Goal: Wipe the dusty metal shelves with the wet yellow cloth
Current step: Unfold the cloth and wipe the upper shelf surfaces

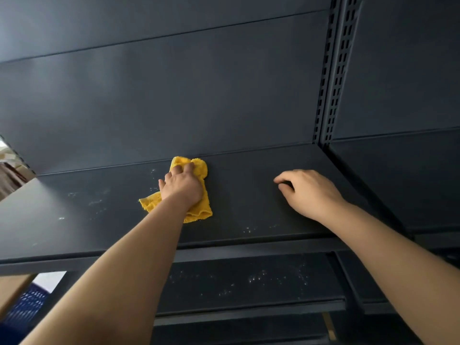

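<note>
Pressing the yellow cloth point(201, 210) onto the top shelf point(249, 195) with the left grip point(183, 185), fingers curled into its bunched far end, well left of the slotted upright point(331, 78). Resting the right grip point(308, 192) on the same shelf, nearer that upright, fingers loosely curled, holding nothing. Showing pale dust specks point(95, 202) farther left of the upright than the cloth.

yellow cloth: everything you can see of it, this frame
The yellow cloth looks like fluffy terry or microfibre, hemmed, crumpled rather than spread flat. It lies on the dark metal shelf, far end near the back panel. The left hand covers its middle, fingers curled over the bunched far part; one corner sticks out left, a folded flap trails toward the shelf's front edge. Wetness can't be judged.
</note>
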